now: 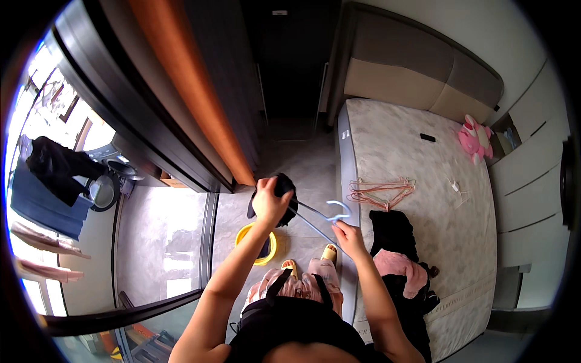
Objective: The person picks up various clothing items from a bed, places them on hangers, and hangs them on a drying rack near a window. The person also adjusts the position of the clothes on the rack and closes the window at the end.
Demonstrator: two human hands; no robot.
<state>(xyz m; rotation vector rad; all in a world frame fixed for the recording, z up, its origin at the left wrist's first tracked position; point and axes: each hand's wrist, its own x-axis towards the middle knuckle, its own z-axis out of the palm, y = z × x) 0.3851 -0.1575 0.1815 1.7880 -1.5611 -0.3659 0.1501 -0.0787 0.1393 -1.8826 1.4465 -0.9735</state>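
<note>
A bare, pale patterned mattress (423, 163) fills the right side of a room, with a padded headboard (393, 78) at its far end. On the left, a glass doorway gives onto a bright area where dark clothes (57, 169) hang. On the mattress, just beyond the person's right forearm, lies a loose heap of black clothing (392, 233) with a pink piece (404, 272) on top; no hanger shows in it. Below the hands, on the floor, stands a yellow bucket (274, 245) with dark cloth inside. A tangle of thin coppery hangers (390, 202) rests on the mattress above the black heap, near the right hand but apart from it. In mid-air over the floor, the person holds a bunched black garment (284, 183) at one end of a blue-grey hanger (313, 226). This looks partway along: garment and hanger have been brought together, but the cloth is not spread along the hanger, and whether the end sits inside it cannot be told. The garment lies right under the left hand (270, 201), whose fingers are curled, clasping the cloth. The right hand (351, 238) pinches the hanger just below its hook, between thumb and fingers, well clear of the garment.
</note>
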